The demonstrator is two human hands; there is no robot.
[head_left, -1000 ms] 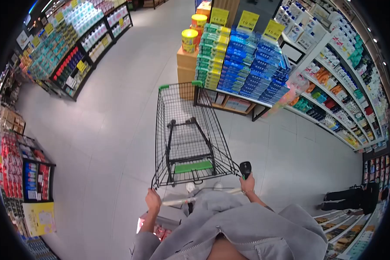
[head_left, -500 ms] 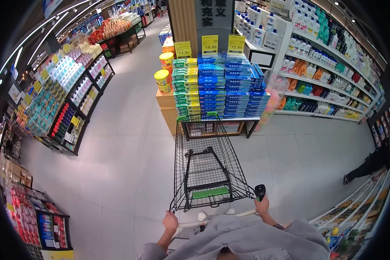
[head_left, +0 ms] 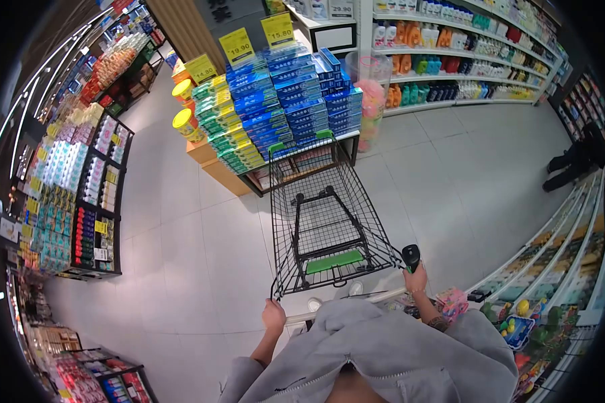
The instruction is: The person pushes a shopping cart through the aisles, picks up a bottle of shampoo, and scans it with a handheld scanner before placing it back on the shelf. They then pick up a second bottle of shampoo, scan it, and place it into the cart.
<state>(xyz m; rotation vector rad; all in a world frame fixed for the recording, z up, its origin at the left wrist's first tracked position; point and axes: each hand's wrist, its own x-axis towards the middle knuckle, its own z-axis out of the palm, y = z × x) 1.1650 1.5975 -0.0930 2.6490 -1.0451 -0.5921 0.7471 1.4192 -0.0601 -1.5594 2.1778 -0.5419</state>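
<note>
A black wire shopping cart (head_left: pixel 329 215) with green trim stands in front of me, its basket showing only bare mesh. My left hand (head_left: pixel 273 316) is wrapped round the left end of the cart's pale handle (head_left: pixel 376 296). On the right end my right hand (head_left: pixel 415 279) is closed, just below a black device (head_left: pixel 411 254) mounted at the cart's corner. The cart's front edge is close to a display of stacked blue toothpaste boxes (head_left: pixel 302 101); whether they touch I cannot tell.
Shelves of bottles (head_left: pixel 464 57) curve along the upper right. Near them at the right edge is a person in dark clothes (head_left: pixel 578 158). A product rack (head_left: pixel 81 195) stands left, another (head_left: pixel 114 376) lower left. White-railed shelving (head_left: pixel 551 269) is close on my right.
The view and cart have turned to the right, so the toothpaste display now sits further left and tilted. Both hands remain on the handle. More of the person at the right shows.
</note>
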